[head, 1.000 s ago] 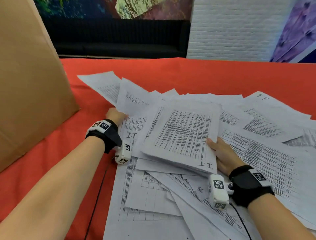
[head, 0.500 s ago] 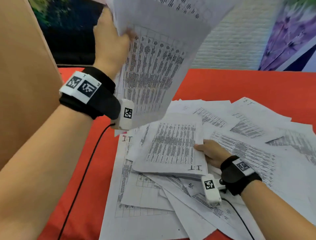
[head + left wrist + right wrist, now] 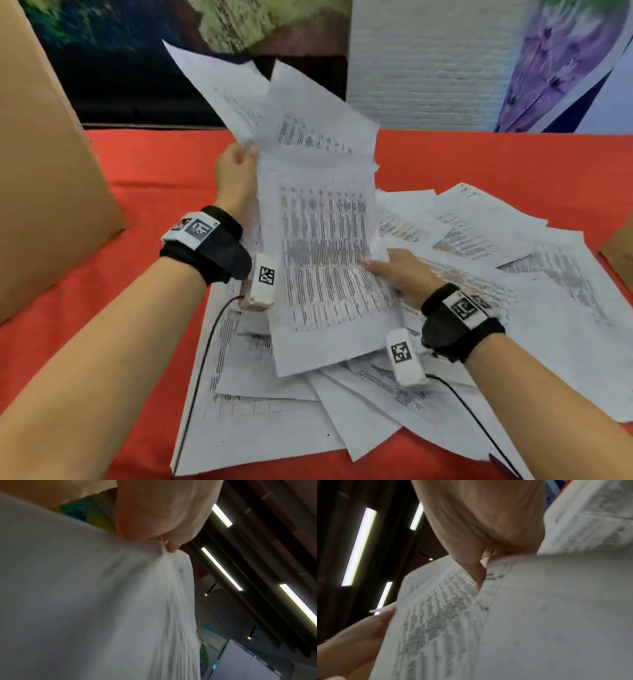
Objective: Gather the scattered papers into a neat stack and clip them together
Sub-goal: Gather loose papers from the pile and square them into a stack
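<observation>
Half a second ago the left hand (image 3: pixel 236 178) held its sheaf of papers (image 3: pixel 322 240) overhead; it now pinches them lower, upright, while the right hand (image 3: pixel 404 277) grips their right edge.

Bare red surface (image 3: pixel 164 164) open along left and far side — room for hand to pass there. Tall brown cardboard panel (image 3: pixel 44 164) walls off far left. Loose papers (image 3: pixel 513 308) cover centre and right, overlapping, no bare gap between them. Raised sheaf (image 3: pixel 318 212) stands tilted over middle, blocks crossing between left hand (image 3: pixel 236 178) and right hand (image 3: pixel 400 274) — second cardboard edge (image 3: pixel 616 253) at right border
</observation>
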{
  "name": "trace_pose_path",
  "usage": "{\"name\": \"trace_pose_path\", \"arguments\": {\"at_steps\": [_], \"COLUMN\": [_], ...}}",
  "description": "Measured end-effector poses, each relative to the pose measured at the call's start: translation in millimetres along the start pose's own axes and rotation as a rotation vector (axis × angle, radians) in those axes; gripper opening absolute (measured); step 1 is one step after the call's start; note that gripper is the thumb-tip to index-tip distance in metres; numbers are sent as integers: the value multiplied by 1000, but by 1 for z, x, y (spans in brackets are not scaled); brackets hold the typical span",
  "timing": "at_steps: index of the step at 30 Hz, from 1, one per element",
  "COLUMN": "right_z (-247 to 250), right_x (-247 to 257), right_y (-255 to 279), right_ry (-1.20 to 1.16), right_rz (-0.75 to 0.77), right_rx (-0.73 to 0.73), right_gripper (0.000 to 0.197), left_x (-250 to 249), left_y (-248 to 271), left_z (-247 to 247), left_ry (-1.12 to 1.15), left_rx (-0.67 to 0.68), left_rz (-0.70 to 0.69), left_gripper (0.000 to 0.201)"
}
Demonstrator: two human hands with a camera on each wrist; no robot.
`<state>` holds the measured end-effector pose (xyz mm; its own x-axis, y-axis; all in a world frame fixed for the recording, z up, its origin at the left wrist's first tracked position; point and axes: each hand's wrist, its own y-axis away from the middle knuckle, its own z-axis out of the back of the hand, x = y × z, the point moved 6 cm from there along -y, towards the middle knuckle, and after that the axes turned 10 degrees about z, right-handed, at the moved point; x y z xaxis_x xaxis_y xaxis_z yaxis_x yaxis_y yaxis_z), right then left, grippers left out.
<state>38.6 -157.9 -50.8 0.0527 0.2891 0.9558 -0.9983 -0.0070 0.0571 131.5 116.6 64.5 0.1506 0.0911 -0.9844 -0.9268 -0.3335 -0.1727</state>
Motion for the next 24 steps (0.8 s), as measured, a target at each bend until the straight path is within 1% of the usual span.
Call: {"name": "trace_pose_path", "arguments": {"at_steps": [1,3,4,6,8,9,10,11,13,14,15,17,18,19,20,21,22,24], "right_z": [-1,-1,-2,0,4,6,9,13,25,33,40,47,49,51,56,61,66,77], "right_x": [-10,-26,-31,-34,-29,-26,-26,-27,-33,-36,-39,-39,-39,-35,-30,-24,-19,-11], "right_y": [-1,-5,-8,-16,-19,-20,-21,-21,-20,-18,-14,-6,-1,3,6,8,10,12], "right_ry": [-15,-15,-9,26,75,93,126,158,197,222,259,302,308,312,313,292,234,-13], "right_rz": [-57,-131,-153,-175,-187,-192,-205,-219,-234,-241,-240,-242,-235,-216,-184,-149,-114,-59], "right_rx": [-3,-20,-31,-73,-117,-132,-127,-109,-102,-103,-98,-48,-18,-7,-23,-45,-63,-112], "right_gripper": [23,10,8,11,17,18,19,20,23,21,18,8,11,13,13,13,14,13], "left_x": [-11,-30,-39,-54,-63,-63,-59,-50,-24,-10,8,38,53,59,58,57,63,74], "left_y": [-2,-9,-12,-17,-20,-21,-23,-25,-25,-24,-28,-38,-43,-40,-32,-24,-19,-8], "left_z": [6,20,24,31,36,37,38,38,40,44,51,65,67,64,57,49,41,27], "left_ry": [1,-36,-74,-179,-269,-305,-322,-325,-332,-333,-313,-184,-65,48,152,218,236,209], "left_rx": [-50,-126,-150,-215,-262,-264,-247,-201,-109,-86,-99,-167,-180,-157,-99,-53,-9,61], "left_rz": [-55,-158,-206,-264,-278,-270,-243,-196,-67,-6,53,129,168,214,254,288,349,438], "left_gripper": [19,23,24,25,26,27,27,24,23,22,21,32,31,23,10,7,16,22]}}
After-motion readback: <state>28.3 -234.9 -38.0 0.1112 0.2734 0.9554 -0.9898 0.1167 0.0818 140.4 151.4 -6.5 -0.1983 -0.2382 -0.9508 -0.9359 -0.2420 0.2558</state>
